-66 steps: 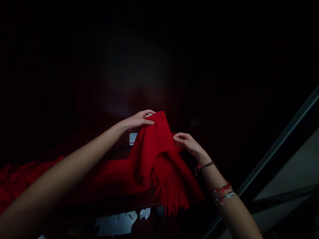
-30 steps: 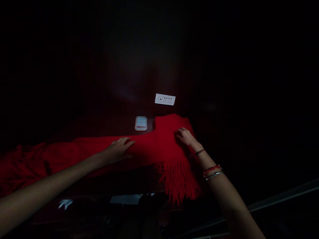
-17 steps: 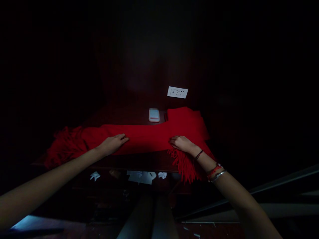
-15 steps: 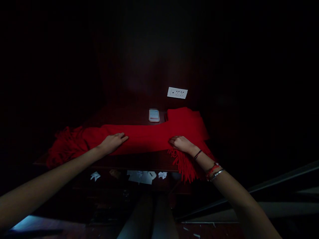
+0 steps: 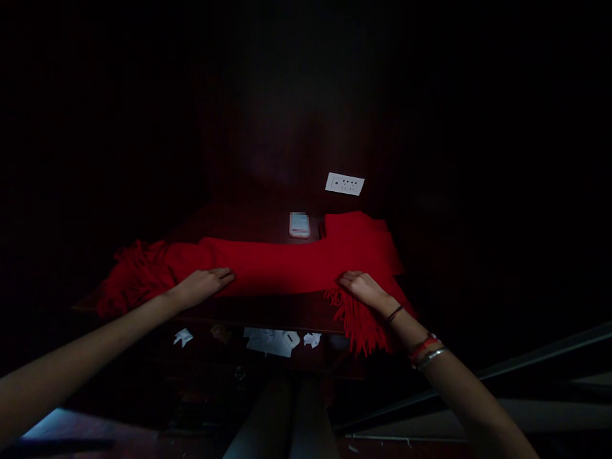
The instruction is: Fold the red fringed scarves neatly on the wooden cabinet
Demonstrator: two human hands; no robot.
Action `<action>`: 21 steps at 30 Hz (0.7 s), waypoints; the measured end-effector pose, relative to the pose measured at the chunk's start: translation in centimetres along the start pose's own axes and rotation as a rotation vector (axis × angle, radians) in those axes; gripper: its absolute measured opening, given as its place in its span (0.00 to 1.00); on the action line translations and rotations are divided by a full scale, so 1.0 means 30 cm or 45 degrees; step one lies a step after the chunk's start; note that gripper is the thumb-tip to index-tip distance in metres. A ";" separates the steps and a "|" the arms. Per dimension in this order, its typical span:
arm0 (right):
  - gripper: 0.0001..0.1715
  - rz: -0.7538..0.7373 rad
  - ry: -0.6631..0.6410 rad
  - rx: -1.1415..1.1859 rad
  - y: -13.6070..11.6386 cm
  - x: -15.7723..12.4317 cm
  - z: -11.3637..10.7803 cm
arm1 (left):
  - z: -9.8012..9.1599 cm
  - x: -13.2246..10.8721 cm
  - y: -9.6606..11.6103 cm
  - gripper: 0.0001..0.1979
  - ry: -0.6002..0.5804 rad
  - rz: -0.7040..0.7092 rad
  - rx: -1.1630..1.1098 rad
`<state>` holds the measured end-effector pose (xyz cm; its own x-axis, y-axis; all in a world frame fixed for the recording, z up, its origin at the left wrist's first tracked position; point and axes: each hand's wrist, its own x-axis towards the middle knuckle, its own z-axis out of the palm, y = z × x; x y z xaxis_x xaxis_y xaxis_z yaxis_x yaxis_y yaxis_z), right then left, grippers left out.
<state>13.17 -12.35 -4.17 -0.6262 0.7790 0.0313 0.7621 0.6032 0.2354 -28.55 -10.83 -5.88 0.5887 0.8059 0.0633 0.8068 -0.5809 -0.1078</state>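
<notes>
Paper scraps (image 5: 270, 340) on the floor nearest me, below the desk (image 5: 268, 311) front.

On the desk: red scarf (image 5: 272, 268) laid lengthwise, left to right. My left hand (image 5: 203, 285) lies flat on its near edge toward the left, fingers loose and extended, gripping nothing. My right hand (image 5: 363, 288) presses the near edge at the right, just where the fringe (image 5: 358, 322) spills over the desk front; fingers curled a little onto the cloth, but I cannot tell whether they pinch it.

Progress, as I judge it: the scarf is spread and mostly flat along the middle. The left end is still bunched with its fringe rumpled, and the right end is doubled back into a thicker fold. Both want straightening.

Beyond the scarf: a small white box (image 5: 299, 224) touching or just behind its far edge. Farther, a white socket (image 5: 344, 184) on the dark back panel.
</notes>
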 end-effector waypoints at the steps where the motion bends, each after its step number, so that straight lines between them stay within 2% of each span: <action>1: 0.15 -0.016 0.007 -0.047 -0.009 -0.001 0.012 | 0.010 -0.010 0.004 0.24 -0.015 -0.039 0.013; 3: 0.16 -0.036 0.027 -0.111 -0.017 0.002 0.021 | -0.004 -0.018 -0.002 0.23 -0.010 -0.116 0.010; 5: 0.15 -0.048 0.022 -0.137 -0.011 0.008 0.008 | -0.049 -0.016 -0.022 0.22 0.033 -0.197 -0.002; 7: 0.15 -0.041 0.037 -0.130 0.003 0.009 -0.015 | -0.094 -0.015 -0.044 0.22 0.088 -0.238 -0.015; 9: 0.15 -0.006 0.105 -0.096 0.016 -0.001 -0.035 | -0.113 -0.023 -0.059 0.23 0.133 -0.247 -0.031; 12: 0.15 -0.014 0.147 -0.048 0.022 -0.027 -0.038 | -0.078 -0.052 -0.058 0.25 0.038 -0.155 -0.074; 14: 0.15 -0.062 0.092 -0.061 0.016 -0.040 -0.022 | -0.039 -0.070 -0.046 0.28 -0.085 -0.080 -0.088; 16: 0.15 -0.081 0.039 -0.108 0.006 -0.043 -0.007 | -0.016 -0.081 -0.036 0.28 -0.142 -0.031 -0.082; 19: 0.14 -0.068 -0.001 -0.165 -0.003 -0.033 -0.001 | -0.036 -0.083 -0.048 0.25 -0.070 0.022 0.006; 21: 0.14 -0.069 -0.028 -0.158 -0.005 -0.025 -0.007 | -0.069 -0.087 -0.077 0.23 0.053 -0.045 0.114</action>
<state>13.50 -13.05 -4.04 -0.6612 0.7501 -0.0056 0.7001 0.6198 0.3545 -31.85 -11.84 -3.73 0.5631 0.8190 0.1097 0.8204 -0.5383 -0.1927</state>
